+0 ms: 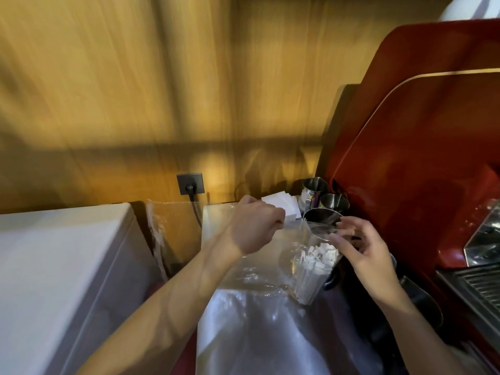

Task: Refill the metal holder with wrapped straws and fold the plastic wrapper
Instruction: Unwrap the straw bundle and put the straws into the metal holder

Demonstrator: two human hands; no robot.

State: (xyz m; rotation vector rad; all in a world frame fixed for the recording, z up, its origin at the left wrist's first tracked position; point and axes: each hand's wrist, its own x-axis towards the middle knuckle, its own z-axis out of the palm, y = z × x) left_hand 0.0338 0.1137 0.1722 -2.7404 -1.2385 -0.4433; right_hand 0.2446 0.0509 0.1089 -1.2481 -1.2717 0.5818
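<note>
A bundle of white wrapped straws stands upright inside a clear plastic wrapper near the counter's right side. My left hand is closed on the wrapper's upper left edge. My right hand pinches the wrapper's upper right edge, fingers curled around the opening. The wrapper's mouth is held apart between both hands. Just behind it stands a metal holder with an open rim. More clear plastic lies spread over the counter below my arms. The view is blurred.
A red espresso machine fills the right side, its drip grate at the lower right. Two metal pitchers and white napkins stand behind the holder. A white appliance sits left. A wall socket with a cable is on the wooden wall.
</note>
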